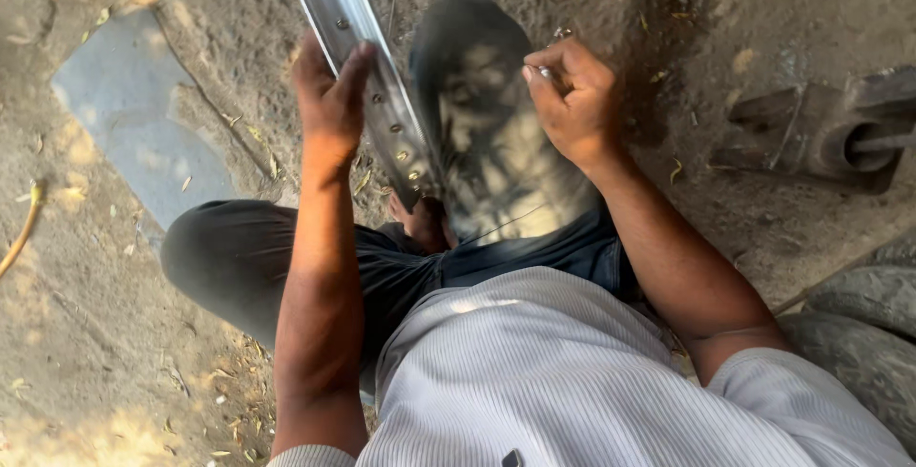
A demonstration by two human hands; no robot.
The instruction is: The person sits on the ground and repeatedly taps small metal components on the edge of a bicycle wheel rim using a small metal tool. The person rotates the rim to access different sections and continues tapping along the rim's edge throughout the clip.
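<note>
Head view: one left hand clenched around one spoke-holed wheel rim, one right hand pinching one small metal spoke nipple beside it.

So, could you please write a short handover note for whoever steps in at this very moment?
Left hand: gripping the metal rim, which stands tilted on the dirt ground between the knees.
Right hand: fingers pinched on a thin spoke, beside the rim.
Nearby: metal part on the right, tyre at the lower right.
Done: rim held steady; a few nipples sit in its holes.
Left: most holes in view look empty; the held spoke is not in the rim.
</note>
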